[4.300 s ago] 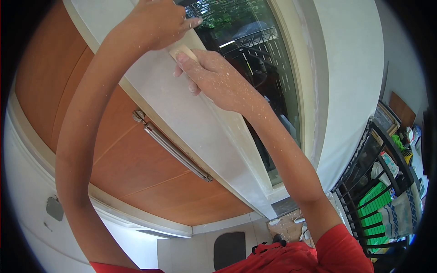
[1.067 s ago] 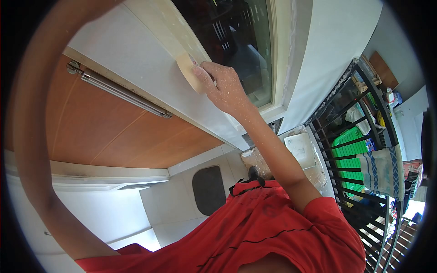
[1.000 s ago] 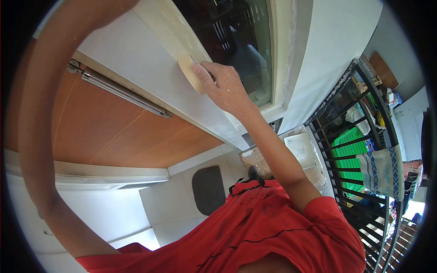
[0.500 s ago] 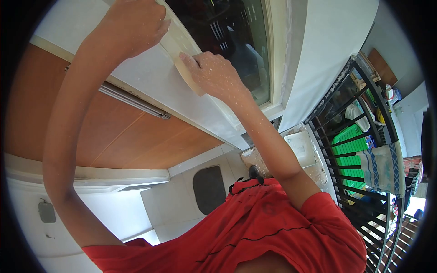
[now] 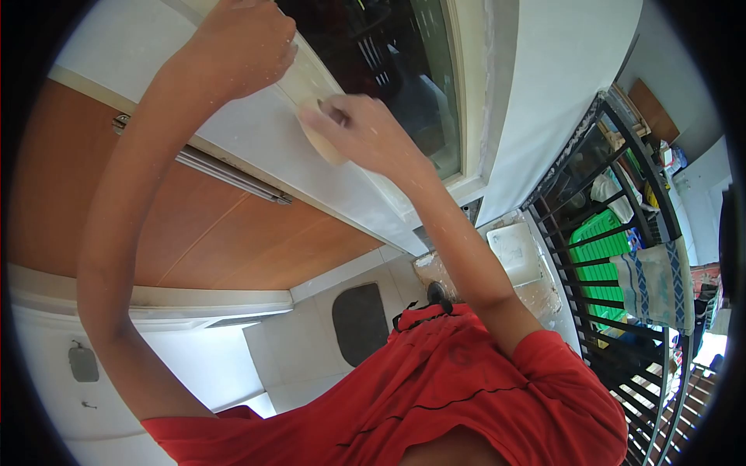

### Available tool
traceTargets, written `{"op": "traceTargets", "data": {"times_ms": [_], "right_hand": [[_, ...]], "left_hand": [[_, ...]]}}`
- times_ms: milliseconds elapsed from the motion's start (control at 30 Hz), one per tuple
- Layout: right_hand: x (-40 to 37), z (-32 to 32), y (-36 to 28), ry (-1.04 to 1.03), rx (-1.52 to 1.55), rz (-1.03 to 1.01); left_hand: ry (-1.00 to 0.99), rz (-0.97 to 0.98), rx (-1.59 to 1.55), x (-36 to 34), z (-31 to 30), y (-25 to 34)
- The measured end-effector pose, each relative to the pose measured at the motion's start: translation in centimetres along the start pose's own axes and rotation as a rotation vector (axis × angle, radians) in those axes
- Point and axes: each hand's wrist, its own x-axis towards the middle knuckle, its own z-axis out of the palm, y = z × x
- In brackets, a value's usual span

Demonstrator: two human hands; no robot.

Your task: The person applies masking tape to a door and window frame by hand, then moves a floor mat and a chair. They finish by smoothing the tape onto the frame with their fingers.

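My right hand (image 5: 364,133), speckled with white, is closed on a thin beige sheet (image 5: 321,144) that looks like sandpaper. It is at the cream window frame (image 5: 315,68), just above the white wall (image 5: 256,128). The sheet's curved lower edge shows below my fingers; the rest is under my hand. Higher up, at the top edge of the view, my left hand (image 5: 250,46) is curled closed near the frame. Whatever it grips, if anything, is hidden. Dark glass (image 5: 388,70) fills the window beside both hands.
Below the wall is a brown wooden door (image 5: 217,225) with a metal bar (image 5: 233,177). A grey mat (image 5: 360,322) lies on the tiles. At right, a white basin (image 5: 514,252) stands near a black metal railing (image 5: 563,276), with a green basket (image 5: 598,248) behind it and a cloth hung over it.
My right hand has shifted slightly left and down along the frame with the sheet, and its fingers look blurred. My left hand has moved slightly to the right.
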Motion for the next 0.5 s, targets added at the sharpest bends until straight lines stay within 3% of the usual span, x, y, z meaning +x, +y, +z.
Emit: {"op": "traceTargets", "data": {"times_ms": [33, 100, 367, 500], "right_hand": [[-0.8, -0.2, 0.5, -0.038, 0.023, -0.052], [-2.0, 1.0, 2.2, 0.005, 0.097, -0.099], [-2.1, 2.8, 3.9, 0.144, 0.304, -0.183], [-1.4, 1.5, 2.1, 0.078, 0.244, -0.082]], "left_hand": [[-0.001, -0.001, 0.011, 0.7, -0.4, 0.5], [-1.092, -0.337, 0.449, 3.7, -1.9, 2.3], [-1.178, -0.335, 0.370, 3.4, -1.0, 3.0], [-1.243, -0.351, 0.325, 3.3, -0.4, 3.2]]}}
